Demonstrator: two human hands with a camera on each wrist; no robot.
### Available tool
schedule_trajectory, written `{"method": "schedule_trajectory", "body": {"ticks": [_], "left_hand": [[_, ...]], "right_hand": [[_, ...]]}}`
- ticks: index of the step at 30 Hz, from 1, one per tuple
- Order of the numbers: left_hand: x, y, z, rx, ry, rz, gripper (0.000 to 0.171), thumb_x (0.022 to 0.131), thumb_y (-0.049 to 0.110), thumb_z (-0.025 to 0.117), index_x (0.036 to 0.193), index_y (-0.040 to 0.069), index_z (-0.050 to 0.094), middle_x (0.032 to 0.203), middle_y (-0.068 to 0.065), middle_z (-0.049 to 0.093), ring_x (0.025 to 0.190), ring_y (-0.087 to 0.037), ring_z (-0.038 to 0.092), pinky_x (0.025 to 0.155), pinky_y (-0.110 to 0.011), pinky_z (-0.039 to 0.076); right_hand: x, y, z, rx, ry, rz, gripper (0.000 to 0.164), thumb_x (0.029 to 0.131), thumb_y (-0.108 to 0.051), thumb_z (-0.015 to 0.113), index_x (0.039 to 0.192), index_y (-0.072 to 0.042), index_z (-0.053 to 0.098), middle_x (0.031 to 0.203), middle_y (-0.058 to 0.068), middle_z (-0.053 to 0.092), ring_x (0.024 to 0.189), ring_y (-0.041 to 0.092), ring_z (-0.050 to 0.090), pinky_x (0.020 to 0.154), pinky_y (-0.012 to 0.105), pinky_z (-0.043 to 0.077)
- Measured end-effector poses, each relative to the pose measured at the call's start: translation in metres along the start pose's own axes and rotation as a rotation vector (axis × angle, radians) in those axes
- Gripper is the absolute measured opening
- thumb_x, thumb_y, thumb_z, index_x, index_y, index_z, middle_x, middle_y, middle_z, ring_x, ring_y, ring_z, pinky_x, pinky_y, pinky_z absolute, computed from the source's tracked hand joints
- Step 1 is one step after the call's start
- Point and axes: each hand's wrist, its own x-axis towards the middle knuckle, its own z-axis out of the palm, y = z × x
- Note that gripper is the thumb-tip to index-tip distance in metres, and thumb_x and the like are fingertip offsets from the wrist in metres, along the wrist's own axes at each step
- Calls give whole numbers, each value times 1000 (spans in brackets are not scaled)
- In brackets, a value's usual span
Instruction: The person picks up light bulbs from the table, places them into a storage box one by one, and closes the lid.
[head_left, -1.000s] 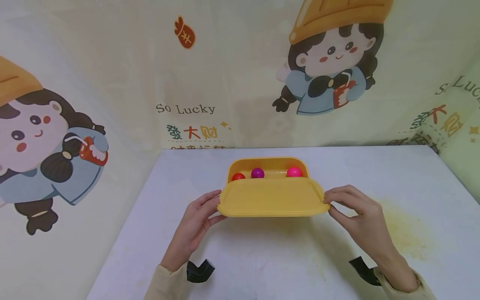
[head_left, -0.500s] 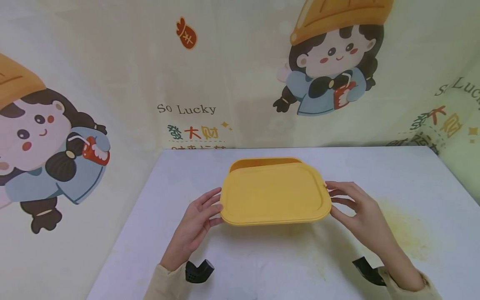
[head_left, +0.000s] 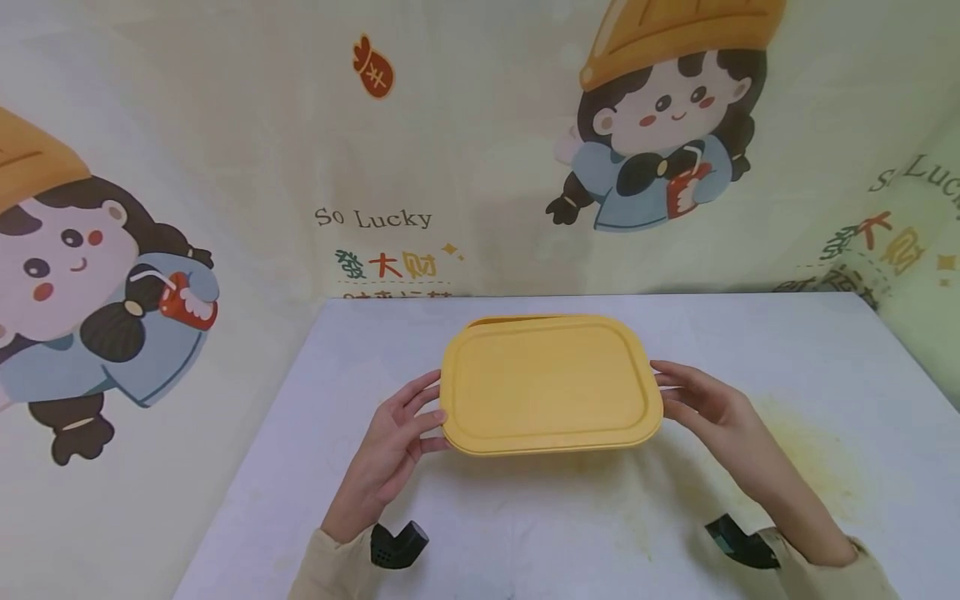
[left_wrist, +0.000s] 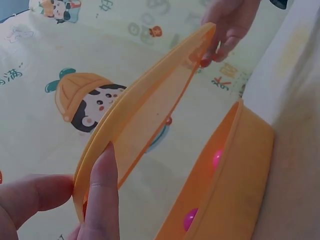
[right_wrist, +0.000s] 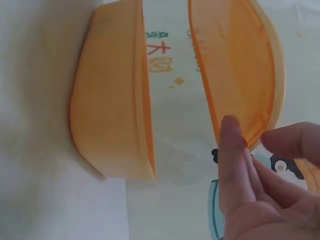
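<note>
A yellow lid point(head_left: 551, 387), rectangular with rounded corners, hangs tilted above a matching yellow box point(right_wrist: 110, 90). My left hand point(head_left: 393, 446) pinches the lid's left edge, thumb on one side and fingers on the other. At the opposite end my right hand point(head_left: 720, 429) holds the right edge with its fingertips. Both wrist views show a gap between lid and box. Inside the box, a purple ball point(left_wrist: 190, 219) and a pink ball point(left_wrist: 217, 159) are partly visible in the left wrist view. From the head view the lid hides nearly all of the box.
The box stands on a white table point(head_left: 525, 533) with a yellowish stain point(head_left: 813, 462) at the right. Behind the table hangs a printed cloth point(head_left: 487, 150) with cartoon figures. Black curved pieces point(head_left: 399, 545) sit at both wrists.
The lid has tipped and its far edge has risen, covering the box and the red, purple and pink balls from the head view. The right hand's fingers have shifted slightly along its edge.
</note>
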Motion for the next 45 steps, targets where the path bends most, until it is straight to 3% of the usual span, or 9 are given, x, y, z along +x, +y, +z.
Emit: {"method": "schedule_trajectory", "body": {"ticks": [4,14,24,31,45], "left_hand": [[1,-1,-1,17,-13,5,61,93,-6,59,149,8,38,140,-14,50,104,-23,68,76,-38,62],[2,-3,-6,61,-27,4,63,93,-3,62,149,11,37,140,-14,48,101,-24,69,75,-39,62],[4,-6,-12,129,-17,9,63,93,1,66,149,13,41,136,-14,53,103,-24,69,79,-42,61],[7,-6,-12,181,63,-10,57,93,8,69,144,18,48,135,-13,55,103,-24,69,80,-44,61],[21,-6,-13,284,166,5,50,91,12,72,137,24,57,128,-12,54,101,-24,68,81,-42,61]], "right_hand": [[-1,3,-4,76,-28,59,46,101,-7,55,146,-8,46,130,8,62,112,13,65,92,24,56],[3,8,-3,192,-48,91,50,97,1,59,145,1,45,126,3,65,106,13,68,86,27,58],[6,9,1,132,-22,78,51,94,0,63,143,0,48,124,2,66,102,13,69,85,26,58],[11,6,6,19,9,93,51,94,-9,68,142,-5,52,121,0,67,99,12,70,83,25,59],[22,9,11,-14,45,114,52,92,-15,71,141,-7,53,120,1,67,98,10,70,81,25,59]]}}
